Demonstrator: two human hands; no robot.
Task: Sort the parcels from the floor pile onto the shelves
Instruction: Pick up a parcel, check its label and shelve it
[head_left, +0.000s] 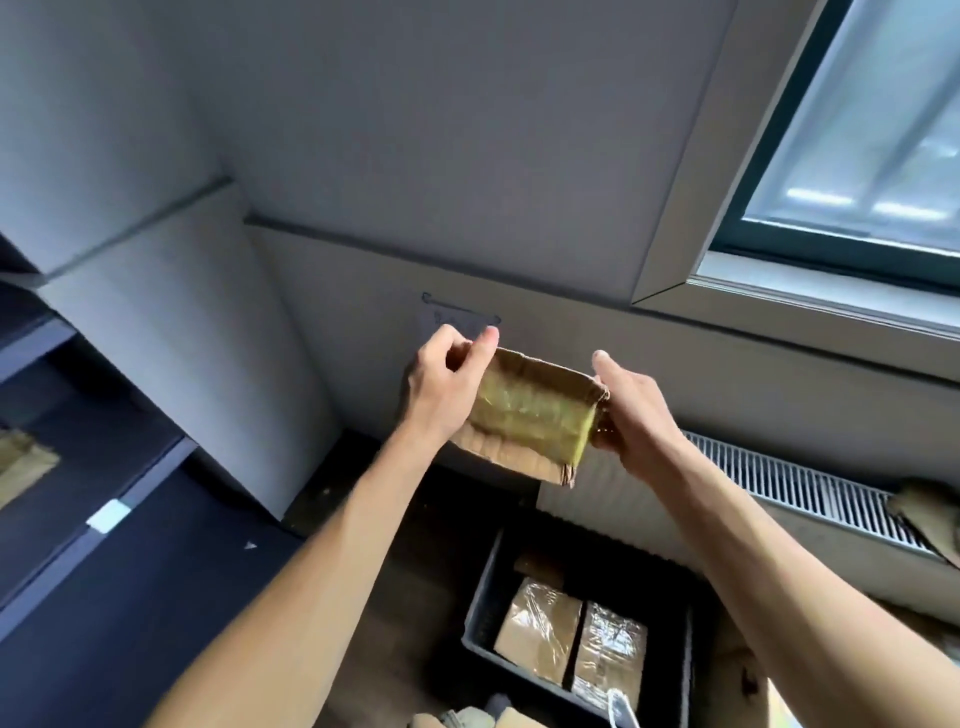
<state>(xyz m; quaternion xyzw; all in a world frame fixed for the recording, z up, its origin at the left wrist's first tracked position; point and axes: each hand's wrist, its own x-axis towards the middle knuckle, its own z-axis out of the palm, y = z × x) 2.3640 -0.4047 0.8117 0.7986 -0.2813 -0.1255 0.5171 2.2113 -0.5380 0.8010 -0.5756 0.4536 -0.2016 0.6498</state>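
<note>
- Parcel (530, 415): a small cardboard box with a glossy, tape-covered broad face turned to the camera. It is held in the air at frame centre, in front of the pale wall. Its long axis runs left to right and dips slightly to the right.
- Left hand (441, 387): thumb and fingers (444, 340) pinch the parcel's upper left corner.
- Right hand (631, 415): grasps the parcel's right end, with most of its fingers hidden behind the box.
- Crate (480, 613): dark, on the floor at lower centre. It holds two film-wrapped parcels (537, 629) side by side, and its near end is cut off.
- Shelves (104, 525): dark, at left, with a blurred brown parcel (23, 462) at the edge.
- Radiator (795, 488): at right, below the window (872, 130).
</note>
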